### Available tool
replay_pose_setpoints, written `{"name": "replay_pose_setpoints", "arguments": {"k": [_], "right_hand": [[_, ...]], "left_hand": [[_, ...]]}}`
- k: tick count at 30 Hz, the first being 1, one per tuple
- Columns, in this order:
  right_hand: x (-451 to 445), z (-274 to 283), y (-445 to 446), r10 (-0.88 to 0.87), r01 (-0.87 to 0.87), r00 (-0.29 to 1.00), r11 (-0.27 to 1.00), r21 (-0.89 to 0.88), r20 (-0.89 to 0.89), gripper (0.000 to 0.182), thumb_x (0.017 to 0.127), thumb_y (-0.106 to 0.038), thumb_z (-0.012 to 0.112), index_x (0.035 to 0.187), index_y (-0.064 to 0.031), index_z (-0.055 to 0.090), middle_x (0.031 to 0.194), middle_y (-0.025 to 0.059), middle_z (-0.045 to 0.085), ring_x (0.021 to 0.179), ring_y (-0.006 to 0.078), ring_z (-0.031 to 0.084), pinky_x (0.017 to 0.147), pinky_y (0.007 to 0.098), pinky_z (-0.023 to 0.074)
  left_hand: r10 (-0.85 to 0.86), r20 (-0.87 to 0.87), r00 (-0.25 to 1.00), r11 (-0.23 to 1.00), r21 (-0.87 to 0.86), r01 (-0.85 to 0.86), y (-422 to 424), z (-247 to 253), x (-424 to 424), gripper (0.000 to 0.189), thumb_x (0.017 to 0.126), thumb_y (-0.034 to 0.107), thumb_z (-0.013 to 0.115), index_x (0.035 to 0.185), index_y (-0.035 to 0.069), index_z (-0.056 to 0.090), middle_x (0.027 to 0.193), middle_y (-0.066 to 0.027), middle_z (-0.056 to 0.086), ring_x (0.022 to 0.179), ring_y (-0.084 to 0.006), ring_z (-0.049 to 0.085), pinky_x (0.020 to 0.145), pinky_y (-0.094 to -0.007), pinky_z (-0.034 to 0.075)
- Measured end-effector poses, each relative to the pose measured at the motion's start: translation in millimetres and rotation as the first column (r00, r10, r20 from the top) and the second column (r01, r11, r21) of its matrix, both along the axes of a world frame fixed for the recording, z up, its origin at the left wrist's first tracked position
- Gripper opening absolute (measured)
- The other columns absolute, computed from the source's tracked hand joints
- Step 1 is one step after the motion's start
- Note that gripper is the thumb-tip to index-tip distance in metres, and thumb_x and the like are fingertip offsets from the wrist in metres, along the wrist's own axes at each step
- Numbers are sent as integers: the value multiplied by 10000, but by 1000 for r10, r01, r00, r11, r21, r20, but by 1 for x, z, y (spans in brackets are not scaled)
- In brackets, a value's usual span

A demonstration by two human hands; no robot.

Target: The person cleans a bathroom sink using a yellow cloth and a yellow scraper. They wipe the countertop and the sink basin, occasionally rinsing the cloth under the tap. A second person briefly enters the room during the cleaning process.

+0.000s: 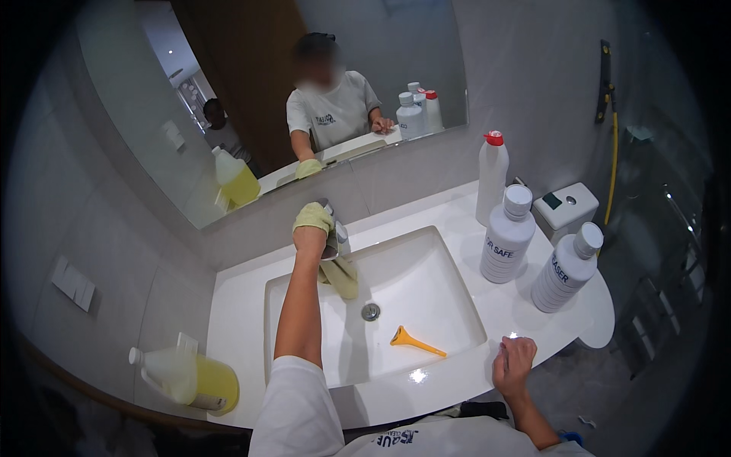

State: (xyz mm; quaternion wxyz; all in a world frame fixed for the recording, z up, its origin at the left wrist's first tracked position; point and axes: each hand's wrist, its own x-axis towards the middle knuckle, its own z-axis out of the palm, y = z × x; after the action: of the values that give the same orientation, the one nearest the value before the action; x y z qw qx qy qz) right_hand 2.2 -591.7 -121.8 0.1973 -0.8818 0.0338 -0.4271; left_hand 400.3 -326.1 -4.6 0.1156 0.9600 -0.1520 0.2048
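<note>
My left hand (312,225), wrapped in a pale yellow-green cloth (314,216), is at the chrome faucet (337,237) behind the sink. Part of the cloth hangs down into the white rectangular sink (480,320). The cloth hides my fingers. My right hand (515,363), fingers curled, rests by the counter's front right edge, with nothing visible in it. A small orange plastic funnel (420,344) lies in the sink, to the right of the round metal drain (370,312).
Two white capped bottles (508,243) (565,274) and a red-capped white bottle (492,177) stand on the right counter. A jug of yellow liquid (214,380) stands front left. Behind the counter is a mirror (388,34), reflecting another person; a toilet tank (565,208) is at right.
</note>
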Motion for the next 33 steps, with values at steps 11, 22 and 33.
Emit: {"name": "replay_pose_setpoints", "arguments": {"k": [11,22,33], "right_hand": [[3,0,0,11,-11,999,1000,0,42,240,646,35,544,886,33,554,751,133,529,728,290,492,748,423,361],[0,-1,3,-37,37,998,999,-8,41,225,618,32,544,842,19,565,701,129,507,704,286,485,733,415,362],[0,-6,1,-15,16,999,1000,-14,31,205,628,4,544,831,9,570,690,123,502,701,293,473,746,426,348]], "left_hand": [[-150,194,970,981,147,122,12,-2,-17,188,776,189,489,885,63,576,929,-159,589,900,-315,557,753,-400,439],[-118,164,979,948,312,62,0,-33,61,210,767,147,497,910,42,610,963,-178,600,887,-312,583,756,-388,461],[59,212,976,965,238,-110,-11,-17,6,188,755,150,496,801,40,642,836,-179,613,792,-326,592,709,-398,468]]}}
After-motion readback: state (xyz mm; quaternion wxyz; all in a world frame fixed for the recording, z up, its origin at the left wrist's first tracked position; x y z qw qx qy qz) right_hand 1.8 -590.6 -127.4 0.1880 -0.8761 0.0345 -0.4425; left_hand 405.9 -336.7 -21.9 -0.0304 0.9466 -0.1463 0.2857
